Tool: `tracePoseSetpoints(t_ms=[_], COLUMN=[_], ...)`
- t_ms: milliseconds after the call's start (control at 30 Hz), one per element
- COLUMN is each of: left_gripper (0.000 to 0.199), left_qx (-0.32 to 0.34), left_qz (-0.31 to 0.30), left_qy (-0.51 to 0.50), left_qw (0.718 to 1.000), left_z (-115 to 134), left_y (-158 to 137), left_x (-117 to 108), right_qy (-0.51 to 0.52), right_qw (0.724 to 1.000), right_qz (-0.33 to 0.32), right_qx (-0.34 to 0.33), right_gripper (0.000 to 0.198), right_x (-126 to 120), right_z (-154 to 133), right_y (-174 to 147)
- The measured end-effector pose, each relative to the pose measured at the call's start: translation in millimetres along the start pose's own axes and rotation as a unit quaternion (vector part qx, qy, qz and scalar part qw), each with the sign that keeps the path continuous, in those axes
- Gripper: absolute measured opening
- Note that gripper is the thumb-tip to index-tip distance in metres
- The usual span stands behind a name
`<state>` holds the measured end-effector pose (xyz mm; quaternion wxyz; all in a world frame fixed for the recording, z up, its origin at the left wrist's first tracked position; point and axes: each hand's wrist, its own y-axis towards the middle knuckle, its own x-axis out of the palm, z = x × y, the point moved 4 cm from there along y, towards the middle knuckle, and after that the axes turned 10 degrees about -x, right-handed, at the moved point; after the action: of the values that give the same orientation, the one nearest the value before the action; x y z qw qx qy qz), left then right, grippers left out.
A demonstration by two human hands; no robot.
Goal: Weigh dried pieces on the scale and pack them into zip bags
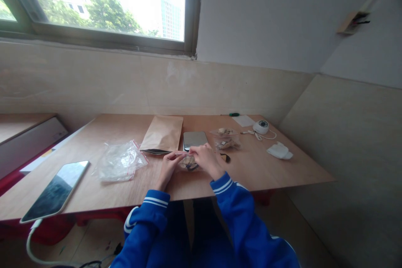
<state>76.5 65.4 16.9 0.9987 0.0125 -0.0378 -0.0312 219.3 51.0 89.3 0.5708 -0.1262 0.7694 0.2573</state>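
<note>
Just inside the bench's (266, 175) front edge I have the clear bag (190, 165), something dark and wiry showing inside. My left hand (169, 166) and right hand (205, 159) are close together at its top edge, each grip nearly closed, thumb and fingers pinching the thin plastic. To do this well, I judge, pinch lightly, keep that edge taut and level, and let the bench bear the weight. Just beyond are the grey slab (195, 138) and paper pouch (163, 130); I'd keep my knuckles off both.
</note>
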Motion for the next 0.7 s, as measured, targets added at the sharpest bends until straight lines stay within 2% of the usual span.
tracePoseSetpoints(t_ms=[100, 333, 567, 700], left_gripper=[0.025, 0.031, 0.031, 0.030], left_qx=[-0.014, -0.047, -0.055, -0.078], left_qz=[-0.015, 0.053, 0.004, -0.012], left_qy=[-0.009, -0.073, -0.113, -0.186], left_qw=[1.000, 0.995, 0.992, 0.979], left_z=[0, -6, -11, -18], left_y=[0, 1, 3, 4], left_x=[1, -7, -5, -5], right_qy=[-0.009, 0.015, 0.042, 0.153], right_qw=[1.000, 1.000, 0.998, 0.986], right_qz=[0.010, 0.015, 0.044, 0.060], right_qx=[0.011, 0.002, 0.020, -0.016], right_gripper=[0.024, 0.023, 0.027, 0.022], right_x=[5, 2, 2, 2], right_z=[2, 12, 25, 27], right_y=[-2, -11, -21, -27])
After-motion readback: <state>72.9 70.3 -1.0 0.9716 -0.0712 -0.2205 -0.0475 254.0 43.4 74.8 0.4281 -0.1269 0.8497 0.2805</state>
